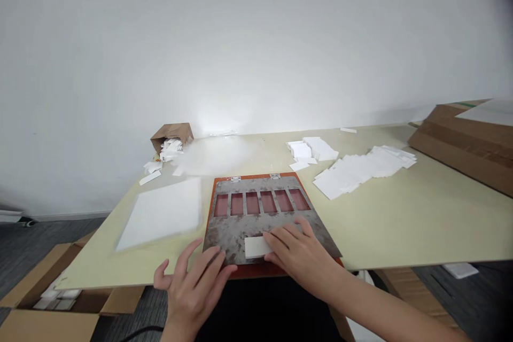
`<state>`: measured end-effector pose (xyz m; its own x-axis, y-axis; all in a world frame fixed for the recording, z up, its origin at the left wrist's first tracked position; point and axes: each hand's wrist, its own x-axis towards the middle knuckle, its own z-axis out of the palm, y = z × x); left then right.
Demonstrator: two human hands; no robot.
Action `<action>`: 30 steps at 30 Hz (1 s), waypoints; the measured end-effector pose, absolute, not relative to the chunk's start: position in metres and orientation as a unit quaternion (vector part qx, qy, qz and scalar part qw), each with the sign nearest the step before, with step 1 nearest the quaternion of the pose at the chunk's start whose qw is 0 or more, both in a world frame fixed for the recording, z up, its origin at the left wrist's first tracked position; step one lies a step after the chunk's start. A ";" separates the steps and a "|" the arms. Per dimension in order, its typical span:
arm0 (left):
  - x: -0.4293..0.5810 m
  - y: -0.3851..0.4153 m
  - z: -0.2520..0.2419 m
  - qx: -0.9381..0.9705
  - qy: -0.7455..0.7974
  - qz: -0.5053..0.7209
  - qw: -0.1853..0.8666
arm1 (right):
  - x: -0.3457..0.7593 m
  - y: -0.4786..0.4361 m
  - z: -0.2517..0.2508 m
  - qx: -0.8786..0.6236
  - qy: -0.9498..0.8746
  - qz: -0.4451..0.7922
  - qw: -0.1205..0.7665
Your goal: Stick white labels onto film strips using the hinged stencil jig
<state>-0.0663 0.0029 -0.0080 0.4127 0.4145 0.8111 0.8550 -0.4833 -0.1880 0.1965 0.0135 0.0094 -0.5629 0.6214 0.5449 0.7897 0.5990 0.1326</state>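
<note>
A flat grey metal plate (232, 228) with a row of several rectangular windows lies on an orange-red base (211, 208), with two hinges along its far edge. Reddish material shows through the windows. On the plate's near part rests a small white rectangular card piece (255, 248); whether it is one piece or a thin stack I cannot tell. My right hand (298, 254) grips its right end, thumb at the near edge and fingers over the top. By the plate's near left corner, my left hand (196, 280) has its fingers spread and holds nothing.
To the left lies a white sheet stack (162, 214). A small carton (172, 132) spills white scraps behind it. White cards (320, 148) and a fanned row (356, 171) lie right. A large cardboard box (465, 141) stands far right; an open box (52, 326) sits below left.
</note>
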 end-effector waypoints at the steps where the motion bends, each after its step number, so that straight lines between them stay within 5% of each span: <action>1: -0.064 0.003 -0.006 -0.787 -0.414 -0.374 0.264 | 0.196 0.013 0.006 -0.409 -0.864 -0.193 0.222; 6: -0.047 0.018 0.012 -0.677 -0.428 -0.591 -0.096 | 0.195 0.009 -0.014 -0.409 -0.854 -0.222 0.231; 11: -0.037 0.091 0.056 -0.377 -0.473 -0.775 -0.184 | 0.194 0.008 -0.021 -0.415 -0.846 -0.223 0.249; 18: -0.048 0.210 0.055 -0.552 -0.511 -0.656 -0.067 | 0.195 0.006 -0.016 -0.434 -0.843 -0.155 0.279; 25: -0.070 0.209 0.002 -0.740 -0.467 -0.484 -0.023 | 0.237 0.052 0.003 -0.507 -0.802 -0.107 0.296; 30: -0.076 0.215 -0.009 -0.751 -0.466 -0.467 0.005 | 0.308 0.142 0.024 -0.686 -0.718 -0.062 0.095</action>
<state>-0.0756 0.2148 -0.0091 0.1292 0.6956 0.7067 0.7052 -0.5655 0.4277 0.3079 0.1420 0.0235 -0.0395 0.9746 0.2204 0.9979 0.0499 -0.0415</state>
